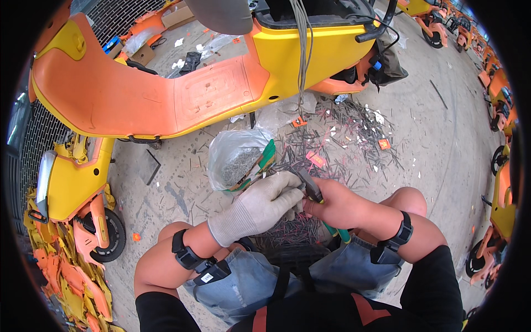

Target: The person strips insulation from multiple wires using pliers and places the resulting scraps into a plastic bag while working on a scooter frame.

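Note:
My right hand, bare, grips a pair of pliers with a dark metal head and green handles. Close beside it, my left hand, in a pale knitted glove, has its fingers pinched together at the jaws. What the glove holds there is too small and covered to make out. Just beyond the glove stands an open plastic bag with a green-and-white printed side, filled with thin grey metal bits. Dark thin strips and reddish bits lie below my hands.
A yellow-and-orange scooter stands across the far side, grey cables hanging from it. Scattered dark strips cover the floor beyond my hands. Another scooter body and piled panels are at left; more scooters line the right.

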Action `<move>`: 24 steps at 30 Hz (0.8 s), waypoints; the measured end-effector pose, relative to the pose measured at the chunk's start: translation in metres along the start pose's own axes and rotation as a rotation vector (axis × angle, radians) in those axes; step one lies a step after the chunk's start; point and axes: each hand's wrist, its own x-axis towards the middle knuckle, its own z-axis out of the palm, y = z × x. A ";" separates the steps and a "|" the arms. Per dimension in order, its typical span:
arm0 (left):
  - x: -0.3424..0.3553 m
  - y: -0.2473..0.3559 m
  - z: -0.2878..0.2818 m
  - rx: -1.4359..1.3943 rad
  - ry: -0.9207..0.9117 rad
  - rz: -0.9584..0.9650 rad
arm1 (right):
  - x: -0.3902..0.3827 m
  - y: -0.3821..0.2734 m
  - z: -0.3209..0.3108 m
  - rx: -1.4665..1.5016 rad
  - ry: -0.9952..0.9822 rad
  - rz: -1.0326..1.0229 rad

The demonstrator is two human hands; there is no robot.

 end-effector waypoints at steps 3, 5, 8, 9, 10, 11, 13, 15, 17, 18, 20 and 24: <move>0.000 -0.005 -0.002 -0.054 -0.028 0.073 | -0.001 0.005 -0.002 0.041 -0.003 -0.039; -0.001 -0.006 -0.002 -0.066 -0.027 0.104 | -0.002 0.000 -0.004 0.082 -0.014 -0.022; -0.001 -0.003 0.000 -0.057 -0.009 0.094 | -0.003 0.002 -0.005 0.029 -0.003 -0.066; -0.001 0.000 0.000 -0.050 -0.008 0.075 | -0.003 0.004 -0.004 -0.007 0.002 -0.093; -0.001 0.001 0.001 -0.044 -0.006 0.056 | -0.003 0.003 -0.004 -0.038 0.016 -0.110; -0.001 0.000 0.001 -0.029 0.000 0.039 | -0.003 0.001 -0.003 -0.069 0.029 -0.127; 0.000 -0.003 0.002 0.001 0.013 0.007 | -0.003 0.000 -0.001 -0.091 0.048 -0.141; 0.000 -0.003 0.002 0.026 -0.002 0.017 | -0.003 -0.001 0.000 -0.072 0.059 -0.135; 0.000 0.000 0.002 0.033 -0.015 -0.001 | -0.004 -0.003 0.001 -0.107 0.075 -0.121; 0.000 0.003 0.003 0.028 -0.020 -0.024 | -0.004 -0.003 0.001 -0.125 0.083 -0.114; -0.001 0.004 0.003 0.017 -0.026 -0.024 | -0.003 -0.002 0.001 -0.139 0.074 -0.082; 0.000 -0.002 -0.001 -0.012 -0.041 0.033 | -0.003 0.003 0.000 -0.110 0.052 -0.079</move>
